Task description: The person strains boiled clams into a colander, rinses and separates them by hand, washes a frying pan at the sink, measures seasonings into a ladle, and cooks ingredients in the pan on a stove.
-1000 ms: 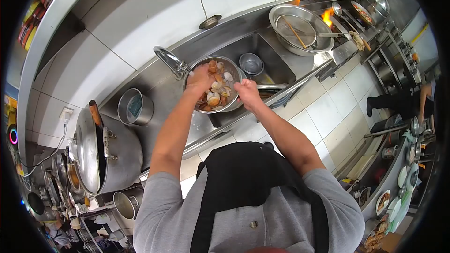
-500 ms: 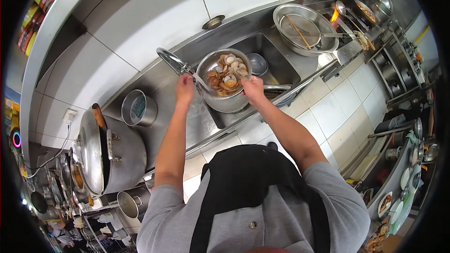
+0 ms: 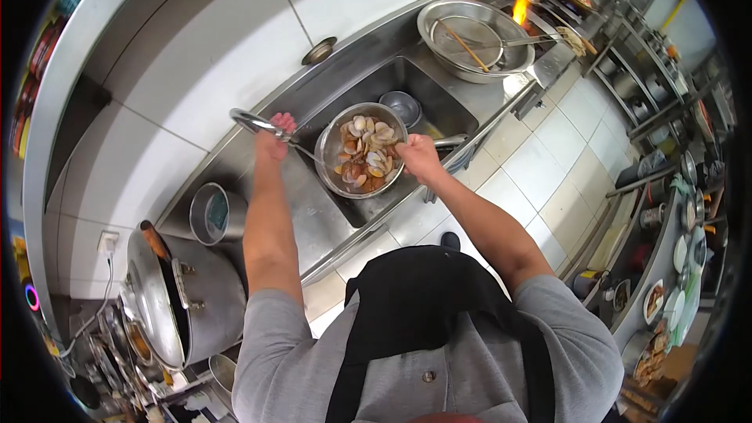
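A round metal bowl (image 3: pixel 333 131) of clams (image 3: pixel 368 149) in brownish liquid hangs over the sink (image 3: pixel 450 106), on top of another metal vessel partly hidden below. My right hand (image 3: pixel 419 158) grips the bowl's right rim, fingers closed. By the curved chrome faucet (image 3: pixel 254 120) is my left hand (image 3: pixel 274 137), its fingers stretched out past the spout; whether it touches the metal I cannot tell. A thin stream runs from the spout into the bowl's left side. A small metal bowl (image 3: pixel 401 108) sits in the sink behind.
Right of the sink stands a large metal basin (image 3: pixel 431 51) with a strainer and a wooden stick across it. Beyond it a flame (image 3: pixel 520 9) burns on the stove. At left are a small pot (image 3: pixel 210 215) and a big lidded stockpot (image 3: pixel 211 290).
My left hand has moved along the faucet, and its fingers now extend past the spout. Water now runs into the bowl at its left side. The view has shifted; my right hand keeps its grip.
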Available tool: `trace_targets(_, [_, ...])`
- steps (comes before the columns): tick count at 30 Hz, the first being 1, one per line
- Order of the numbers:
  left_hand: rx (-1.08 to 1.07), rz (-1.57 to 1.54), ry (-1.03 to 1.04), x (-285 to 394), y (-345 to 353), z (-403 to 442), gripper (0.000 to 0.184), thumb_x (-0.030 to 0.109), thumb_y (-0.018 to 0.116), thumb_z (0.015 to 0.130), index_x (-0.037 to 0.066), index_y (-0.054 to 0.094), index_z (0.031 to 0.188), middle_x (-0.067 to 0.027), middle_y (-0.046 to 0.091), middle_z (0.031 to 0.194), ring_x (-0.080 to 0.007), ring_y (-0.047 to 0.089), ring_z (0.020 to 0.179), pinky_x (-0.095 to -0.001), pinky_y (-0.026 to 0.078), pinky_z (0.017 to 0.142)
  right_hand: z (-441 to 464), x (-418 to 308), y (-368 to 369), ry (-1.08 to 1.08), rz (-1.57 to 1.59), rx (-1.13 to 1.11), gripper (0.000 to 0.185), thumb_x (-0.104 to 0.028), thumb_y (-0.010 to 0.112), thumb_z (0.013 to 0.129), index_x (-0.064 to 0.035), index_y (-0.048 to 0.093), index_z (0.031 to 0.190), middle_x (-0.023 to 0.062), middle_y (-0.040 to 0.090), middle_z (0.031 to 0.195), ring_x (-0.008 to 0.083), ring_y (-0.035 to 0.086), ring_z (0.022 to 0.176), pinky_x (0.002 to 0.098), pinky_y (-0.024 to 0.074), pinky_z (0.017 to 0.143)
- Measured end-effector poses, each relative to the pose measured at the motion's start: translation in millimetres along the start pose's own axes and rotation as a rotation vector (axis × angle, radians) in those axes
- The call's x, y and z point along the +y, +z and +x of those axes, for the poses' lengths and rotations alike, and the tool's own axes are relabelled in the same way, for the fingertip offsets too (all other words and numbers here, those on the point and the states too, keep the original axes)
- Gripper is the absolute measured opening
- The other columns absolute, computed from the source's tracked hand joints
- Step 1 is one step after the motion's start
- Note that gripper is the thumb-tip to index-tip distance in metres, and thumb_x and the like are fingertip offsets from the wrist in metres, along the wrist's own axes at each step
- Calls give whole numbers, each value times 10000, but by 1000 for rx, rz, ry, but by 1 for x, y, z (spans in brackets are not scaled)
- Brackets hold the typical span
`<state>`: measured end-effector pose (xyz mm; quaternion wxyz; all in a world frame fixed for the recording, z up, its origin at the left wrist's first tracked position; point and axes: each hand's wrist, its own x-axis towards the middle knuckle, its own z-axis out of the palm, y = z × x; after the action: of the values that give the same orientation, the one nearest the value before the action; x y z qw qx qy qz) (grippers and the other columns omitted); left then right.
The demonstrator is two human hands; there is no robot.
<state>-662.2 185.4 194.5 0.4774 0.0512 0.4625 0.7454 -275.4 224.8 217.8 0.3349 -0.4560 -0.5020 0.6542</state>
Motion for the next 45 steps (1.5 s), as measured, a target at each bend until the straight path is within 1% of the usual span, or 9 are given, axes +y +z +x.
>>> trace_targets(10, [-47, 551, 96, -77, 10, -88, 295, 146, 598, 922, 7, 573, 1181, -124, 667, 1083, -257, 637, 981, -370, 520, 879, 5, -10, -45, -65, 146, 227, 211, -55, 607, 811, -79, 514, 624, -10, 500, 556, 82, 435, 426, 280, 354, 386])
trace_targets(14, [-101, 1302, 1105, -87, 81, -173, 282, 79, 646, 842, 18, 628, 1117, -146, 648, 1095, -317, 592, 1037, -405, 472, 926, 6, -12, -48, -78, 94, 154, 162, -57, 612, 823, -68, 544, 676, -2, 518, 581, 92, 458, 439, 270, 371, 392])
trace_targets(21, [-513, 2061, 1054, -105, 165, -162, 901, 476, 795, 684, 114, 414, 1416, -172, 443, 1412, -391, 497, 1226, -465, 429, 1027, -2, -9, -40, -50, 184, 28, 122, -61, 616, 825, -54, 567, 713, 10, 541, 605, 99, 484, 451, 262, 400, 405])
trace_targets(24, [-544, 1976, 614, -100, 184, -147, 858, 494, 761, 727, 96, 417, 1405, -160, 471, 1382, -383, 509, 1222, -476, 454, 993, -9, -6, -34, -45, 143, 73, 146, -63, 614, 827, -56, 548, 696, 14, 539, 601, 99, 477, 437, 262, 394, 392])
trace_targets(29, [-452, 1868, 633, -107, 176, -109, 484, 402, 692, 831, 97, 614, 1198, -173, 634, 1219, -346, 608, 1111, -437, 487, 943, -5, -7, -42, -75, 153, 108, 195, -66, 617, 828, -74, 512, 663, 7, 522, 580, 91, 467, 427, 262, 384, 382])
trace_targets(36, [-445, 1780, 350, -55, 196, -131, 375, 317, 644, 862, 61, 629, 1135, -188, 681, 1081, -362, 638, 1025, -448, 500, 883, -5, -16, -49, -91, 170, 7, 205, -60, 615, 825, -76, 505, 653, 7, 525, 573, 86, 464, 433, 258, 388, 391])
trace_targets(38, [-466, 1778, 351, -50, 195, -139, 282, 244, 627, 864, 65, 645, 1081, -170, 680, 1048, -342, 636, 1025, -443, 506, 873, -4, -17, -49, -79, 163, -9, 187, -57, 607, 833, -74, 521, 667, 1, 529, 588, 80, 463, 440, 250, 392, 395])
trace_targets(40, [-438, 1701, 921, -52, 190, -142, 213, 179, 622, 867, 71, 655, 1047, -117, 662, 1065, -339, 642, 908, -439, 505, 809, -6, -19, -47, -68, 154, -23, 171, -55, 599, 840, -72, 537, 681, -5, 534, 602, 75, 461, 448, 242, 395, 399])
trace_targets(45, [-724, 1740, 919, -73, 207, -149, 196, 117, 612, 829, 108, 693, 1008, -67, 631, 1063, -295, 584, 1006, -416, 472, 898, -8, -21, -42, -83, 155, -57, 226, -42, 616, 820, -79, 486, 639, 7, 527, 572, 77, 466, 437, 253, 383, 387])
